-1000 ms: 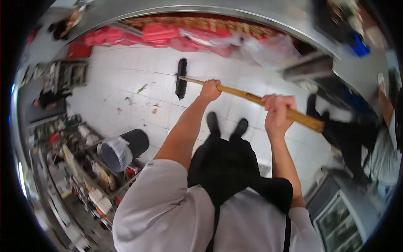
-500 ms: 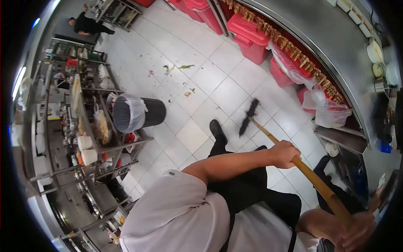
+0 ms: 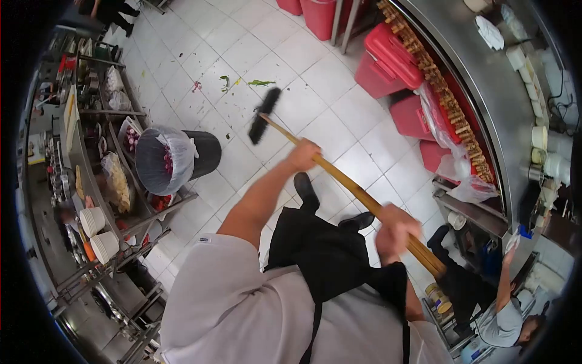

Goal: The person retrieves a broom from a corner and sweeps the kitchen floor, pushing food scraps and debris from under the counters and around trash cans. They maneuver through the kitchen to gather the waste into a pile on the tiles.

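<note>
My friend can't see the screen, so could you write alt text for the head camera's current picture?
A person's left hand and right hand grip a wooden-handled broom, its black brush over a pale tiled floor scattered with scraps. A lined bin is at the picture's left, red containers at upper right.

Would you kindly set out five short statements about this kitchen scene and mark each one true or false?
1. The left hand and right hand both hold the wooden broom handle. True.
2. The broom head is bright red. False: the broom head is black.
3. The left hand is nearer the broom head than the right hand is. True.
4. The waste bin has no liner. False: a translucent plastic liner hangs over the rim of the waste bin.
5. Green scraps lie on the tiled floor. True.
</note>
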The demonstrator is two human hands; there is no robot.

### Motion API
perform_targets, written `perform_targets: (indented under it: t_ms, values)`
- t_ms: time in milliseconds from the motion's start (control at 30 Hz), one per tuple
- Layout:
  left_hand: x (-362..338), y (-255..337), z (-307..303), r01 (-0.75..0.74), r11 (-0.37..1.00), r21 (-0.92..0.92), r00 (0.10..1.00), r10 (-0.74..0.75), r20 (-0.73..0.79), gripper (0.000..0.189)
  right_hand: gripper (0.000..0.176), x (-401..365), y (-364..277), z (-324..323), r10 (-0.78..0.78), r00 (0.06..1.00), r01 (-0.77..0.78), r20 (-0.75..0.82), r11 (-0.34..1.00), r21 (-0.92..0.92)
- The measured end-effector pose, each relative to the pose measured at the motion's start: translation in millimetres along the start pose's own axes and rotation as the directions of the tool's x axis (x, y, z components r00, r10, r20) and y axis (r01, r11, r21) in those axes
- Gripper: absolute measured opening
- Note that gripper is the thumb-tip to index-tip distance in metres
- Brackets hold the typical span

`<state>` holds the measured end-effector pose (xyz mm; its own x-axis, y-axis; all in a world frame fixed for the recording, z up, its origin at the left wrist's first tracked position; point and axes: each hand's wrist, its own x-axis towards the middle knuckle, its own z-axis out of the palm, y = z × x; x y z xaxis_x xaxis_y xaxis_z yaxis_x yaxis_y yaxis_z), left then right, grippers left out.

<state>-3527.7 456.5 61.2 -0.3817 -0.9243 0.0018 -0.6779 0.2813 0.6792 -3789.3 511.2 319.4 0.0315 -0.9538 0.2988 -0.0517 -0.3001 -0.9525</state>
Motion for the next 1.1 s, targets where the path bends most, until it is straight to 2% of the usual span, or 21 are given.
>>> perform_targets:
  t_ms: [33, 67, 100, 200, 233, 267, 300, 333, 400, 467, 500, 533, 567, 633, 667, 733, 800, 867, 900, 967, 1100]
  values:
    - [-9.8, -30.2, -15.1, 0.034, 0.996, 0.084, 0.992, -0.023, -0.124, 0.006, 0.019, -4.4, 24.5, 19.4, 0.035, 0.998, -0.046, 0.053, 0.975, 0.217]
    - [-20.4, -51.2, -36.0, 0.172, 0.977, 0.122, 0.975, -0.152, -0.161, 0.005, 0.013, -0.8, 29.1, 52.9, 0.022, 0.999, -0.028, 0.025, 0.964, 0.263]
    - [-25.3, -60.9, -61.0, 0.265, 0.936, 0.234, 0.960, -0.232, -0.159, 0.007, 0.006, 0.5, 37.3, 68.7, 0.019, 0.991, -0.060, 0.130, 0.948, 0.314]
    - [-29.9, -80.2, -111.5, 0.187, 0.965, 0.186, 0.964, -0.143, -0.225, 0.009, 0.007, 30.6, 13.0, 104.7, -0.173, 0.965, 0.088, 0.197, 0.922, 0.378]
    - [-22.3, -76.7, -127.7, 0.100, 0.990, 0.101, 0.985, -0.084, -0.150, 0.009, 0.010, 46.1, -9.2, 106.3, -0.204, 0.962, 0.116, 0.181, 0.907, 0.406]
    - [-9.9, -50.3, -143.4, 0.103, 0.992, 0.079, 0.985, -0.090, -0.147, 0.012, 0.011, 63.6, -30.2, 94.2, -0.260, 0.930, 0.147, 0.261, 0.912, 0.382]
    - [3.9, -29.3, -145.6, 0.045, 0.998, 0.035, 0.987, -0.039, -0.153, 0.013, 0.017, 78.6, -52.1, 78.4, -0.303, 0.925, 0.206, 0.230, 0.907, 0.366]
    - [20.8, -2.6, -143.5, -0.027, 0.999, 0.027, 0.982, 0.031, -0.186, 0.010, 0.023, 90.6, -77.0, 59.6, -0.344, 0.928, 0.279, 0.146, 0.897, 0.342]
    - [52.7, 66.5, -133.7, -0.089, 0.974, -0.209, 0.958, 0.026, -0.286, 0.012, 0.036, 108.8, -129.7, 16.5, -0.431, 0.897, 0.442, -0.097, 0.874, 0.205]
    - [79.1, 138.8, -132.0, -0.110, 0.962, -0.250, 0.974, 0.054, -0.220, 0.010, 0.038, 127.5, -192.1, -12.8, -0.490, 0.870, 0.472, -0.053, 0.799, 0.372]
    - [94.2, 160.8, -122.4, -0.201, 0.942, -0.269, 0.958, 0.131, -0.256, 0.009, 0.038, 135.9, -210.7, -16.4, -0.503, 0.864, 0.437, -0.001, 0.750, 0.497]
    - [103.9, 179.5, -120.9, -0.263, 0.917, -0.299, 0.935, 0.167, -0.312, 0.009, 0.037, 140.0, -210.4, -11.0, -0.539, 0.841, 0.511, -0.037, 0.771, 0.379]
    - [115.3, 188.8, -125.6, -0.239, 0.892, -0.382, 0.963, 0.167, -0.213, 0.009, 0.037, 143.9, -209.6, -3.8, -0.577, 0.814, 0.574, -0.067, 0.780, 0.248]
    - [147.6, 174.0, -103.5, -0.253, 0.856, -0.450, 0.965, 0.188, -0.184, 0.009, 0.031, 158.2, -193.7, 29.5, -0.574, 0.778, 0.598, -0.255, 0.802, 0.016]
    - [163.1, 161.0, -90.9, -0.257, 0.835, -0.486, 0.965, 0.200, -0.167, 0.009, 0.028, 173.8, -175.3, 49.2, -0.583, 0.802, 0.583, -0.130, 0.811, -0.044]
    - [183.2, 134.0, -76.9, -0.147, 0.859, -0.491, 0.989, 0.130, -0.069, 0.011, 0.028, 202.8, -137.5, 58.4, -0.504, 0.858, 0.499, 0.103, 0.864, 0.065]
    - [194.2, 99.9, -78.7, -0.109, 0.881, -0.460, 0.994, 0.088, -0.067, 0.013, 0.031, 217.9, -103.9, 56.7, -0.468, 0.883, 0.468, -0.033, 0.874, 0.133]
    - [198.0, 62.9, -93.8, -0.076, 0.912, -0.404, 0.997, 0.078, -0.013, 0.013, 0.032, 234.8, -87.0, 61.9, -0.438, 0.897, 0.438, -0.062, 0.864, 0.249]
    - [204.4, 37.7, -101.3, -0.058, 0.928, -0.367, 0.998, 0.060, -0.007, 0.012, 0.032, 241.4, -71.8, 65.8, -0.428, 0.900, 0.436, -0.083, 0.879, 0.192]
    - [207.2, -9.9, -109.0, 0.022, 0.955, -0.296, 1.000, -0.018, 0.017, 0.013, 0.028, 258.5, -44.5, 87.3, -0.322, 0.934, 0.354, -0.157, 0.895, 0.270]
    - [196.7, -105.1, -154.4, 0.088, 0.977, -0.194, 0.987, -0.112, -0.115, 0.008, 0.018, 288.6, 22.8, 145.2, -0.184, 0.964, 0.253, -0.193, 0.857, 0.449]
